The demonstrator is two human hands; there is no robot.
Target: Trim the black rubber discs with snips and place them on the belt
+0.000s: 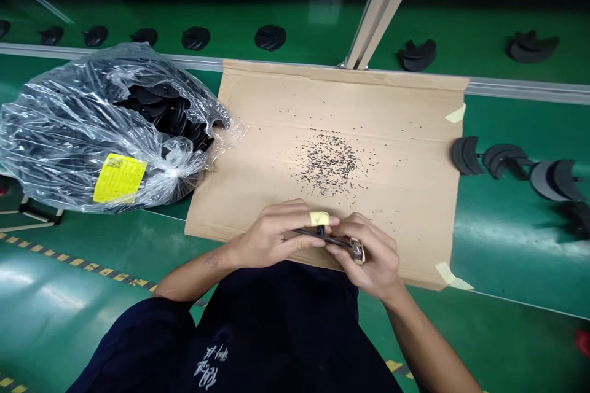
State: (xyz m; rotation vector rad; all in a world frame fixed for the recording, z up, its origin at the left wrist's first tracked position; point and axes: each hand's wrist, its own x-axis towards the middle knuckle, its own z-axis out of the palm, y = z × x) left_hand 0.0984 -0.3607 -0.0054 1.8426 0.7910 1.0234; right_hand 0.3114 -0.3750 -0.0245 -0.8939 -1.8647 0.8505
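Note:
My left hand (276, 234), yellow tape around one finger, is closed on a thin black plastic part (304, 232) seen nearly edge-on. A small upright piece (321, 229) rises from that part between my hands. Closed against the part's other end, my right hand (373, 255) also grips a small tool with a shiny rounded metal end (356, 250); the rest of the tool is hidden by the fingers. Both hands are over the near edge of a cardboard sheet (258, 196). Beyond them, many tiny black scraps (329, 163) lie scattered on the cardboard.
At left, a clear plastic bag (59, 129) with a yellow label (120, 178) holds many black curved parts (159, 104). More curved parts (504, 159) lie at right on the green table (516, 245). Others sit in a row behind a metal post (385, 6). Tape (454, 276) holds the cardboard.

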